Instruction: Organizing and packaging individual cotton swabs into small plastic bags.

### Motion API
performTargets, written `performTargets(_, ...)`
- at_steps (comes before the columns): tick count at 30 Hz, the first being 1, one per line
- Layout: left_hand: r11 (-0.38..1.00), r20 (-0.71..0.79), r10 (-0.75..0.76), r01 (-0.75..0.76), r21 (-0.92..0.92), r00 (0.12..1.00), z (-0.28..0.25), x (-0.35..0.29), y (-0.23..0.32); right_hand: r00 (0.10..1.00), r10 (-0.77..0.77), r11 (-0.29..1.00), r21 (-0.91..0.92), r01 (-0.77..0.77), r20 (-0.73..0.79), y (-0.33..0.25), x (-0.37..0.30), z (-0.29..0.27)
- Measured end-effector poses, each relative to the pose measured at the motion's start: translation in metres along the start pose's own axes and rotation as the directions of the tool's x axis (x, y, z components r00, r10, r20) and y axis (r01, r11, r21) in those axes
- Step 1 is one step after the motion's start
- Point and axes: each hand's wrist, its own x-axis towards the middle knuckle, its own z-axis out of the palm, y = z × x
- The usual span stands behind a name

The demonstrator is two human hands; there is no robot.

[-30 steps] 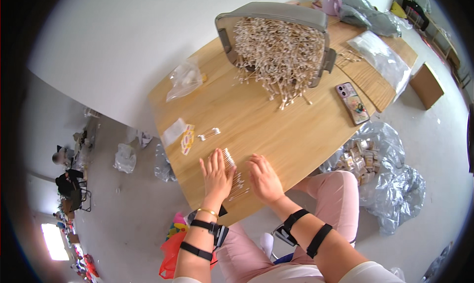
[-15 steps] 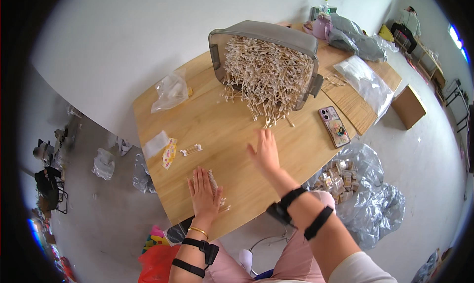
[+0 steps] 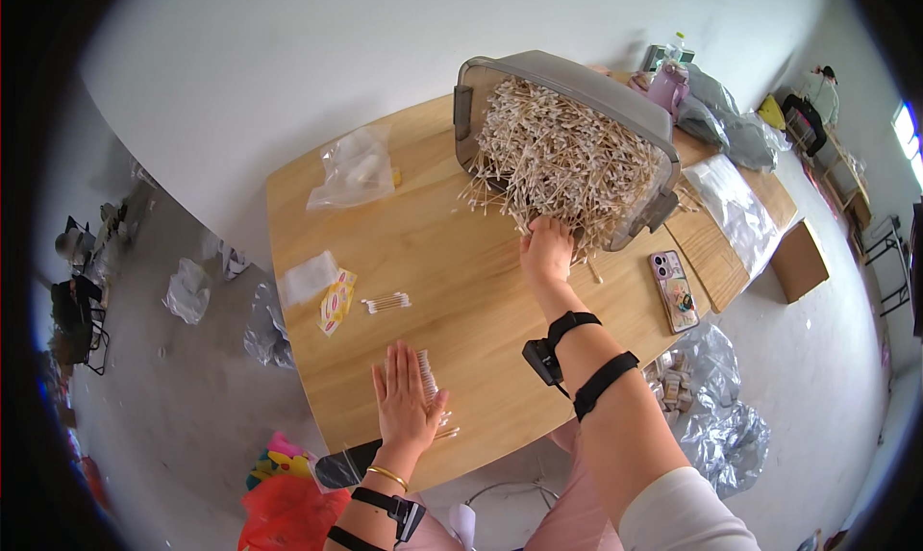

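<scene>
My left hand (image 3: 406, 402) lies flat on the wooden table, its fingers stretched out along a neat row of cotton swabs (image 3: 428, 376). A few loose swabs (image 3: 447, 433) stick out by its thumb. At the lower lip of a tipped grey plastic bin (image 3: 601, 78), my right hand (image 3: 548, 255) has its fingers curled down on cotton swabs; the fingertips are partly hidden. A big heap of cotton swabs (image 3: 567, 152) fills the bin and spills onto the table. Further left lies a small bundle of swabs (image 3: 386, 303).
Yellow-and-white printed cards (image 3: 336, 301), a white sheet stack (image 3: 309, 278) and a clear bag (image 3: 351, 169) lie on the left. A phone (image 3: 675, 291) rests near the right edge. Below stands a plastic bag (image 3: 716, 359) with small packs. A person (image 3: 817, 99) is far right.
My right hand has moved forward to the spilled swabs, its fingers going from spread to curled. My left hand stays flat by the row. The whole view has shifted somewhat.
</scene>
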Motion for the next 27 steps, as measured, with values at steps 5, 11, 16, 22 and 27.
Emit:
performTargets(5,1.000,-0.021,0.003,-0.003,-0.010,1.000,0.000,0.001,-0.002,0.983,-0.164,0.981,0.089,0.171,-0.077,0.009,-0.033,-0.002)
performTargets(11,1.000,-0.020,-0.006,0.006,-0.028,1.000,0.001,0.002,-0.003,0.948,-0.317,0.900,0.305,0.312,-0.033,-0.021,-0.084,-0.009)
performTargets(16,0.990,-0.015,0.006,-0.008,-0.144,1.000,-0.003,0.001,-0.008,0.922,-0.387,0.829,0.436,0.351,-0.005,-0.054,-0.115,-0.009)
performTargets(22,0.853,-0.042,0.021,-0.040,-0.520,0.999,-0.012,-0.001,-0.023,0.890,-0.402,0.888,0.328,0.321,0.217,-0.072,-0.115,-0.032)
performTargets(27,0.863,-0.109,-0.003,-0.052,-0.503,0.994,-0.008,0.003,-0.023,0.680,-0.690,0.719,0.347,0.602,0.249,-0.082,-0.073,-0.034)
